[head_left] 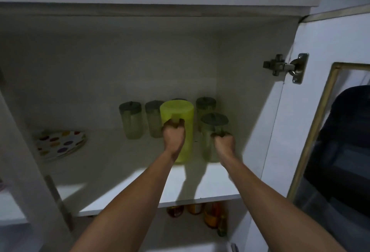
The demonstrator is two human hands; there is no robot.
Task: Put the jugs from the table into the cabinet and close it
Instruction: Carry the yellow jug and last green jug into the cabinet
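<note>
Both my arms reach up into the open cabinet [140, 55]. My left hand [173, 133] grips the handle of a tall yellow-green jug [180, 115] standing on the white shelf [124, 173]. My right hand [224, 143] is closed around the handle of a clear jug with a dark lid [213, 125], just right of the yellow one. Behind them, along the back wall, stand several more clear jugs with dark lids [131, 119], one partly hidden by the yellow jug.
A stack of white plates with coloured dots [60, 143] lies on the shelf's left part. The cabinet door [320, 111] hangs open at the right, hinge [286, 67] visible. Bottles [212, 215] stand on the shelf below.
</note>
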